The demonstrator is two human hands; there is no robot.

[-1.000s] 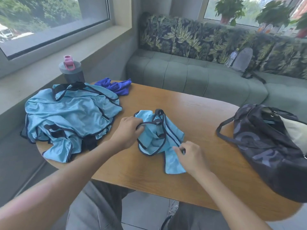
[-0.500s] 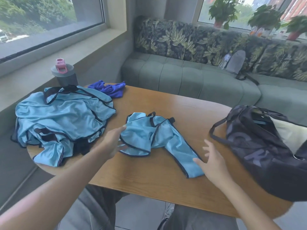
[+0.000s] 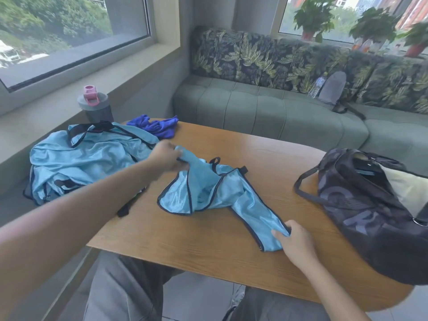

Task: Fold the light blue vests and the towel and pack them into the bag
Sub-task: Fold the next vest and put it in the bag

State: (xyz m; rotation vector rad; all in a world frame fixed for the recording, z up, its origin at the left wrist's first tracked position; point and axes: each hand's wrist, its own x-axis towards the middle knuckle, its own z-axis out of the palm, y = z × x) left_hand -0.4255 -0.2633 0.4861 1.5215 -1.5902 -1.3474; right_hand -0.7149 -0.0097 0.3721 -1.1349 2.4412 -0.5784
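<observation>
A crumpled light blue vest (image 3: pixel 215 193) with dark trim lies stretched across the middle of the wooden table (image 3: pixel 208 246). My left hand (image 3: pixel 165 156) grips its far left end, slightly lifted. My right hand (image 3: pixel 294 242) pinches its near right corner against the table. A pile of more light blue vests (image 3: pixel 85 158) sits at the table's left end. A dark blue towel (image 3: pixel 157 126) lies bunched behind the pile. The dark bag (image 3: pixel 370 209) lies open on the right end of the table, a pale lining showing inside.
A grey shaker bottle (image 3: pixel 95 107) with a pink lid stands at the table's far left by the window ledge. A green sofa (image 3: pixel 266 112) with leaf-print cushions runs behind the table, holding a small grey pack (image 3: pixel 333 89). My knees are under the near edge.
Both hands let go of the bunched vest half a second ago. The left has since taken its far left end and the right its near right corner, and it lies stretched out.
</observation>
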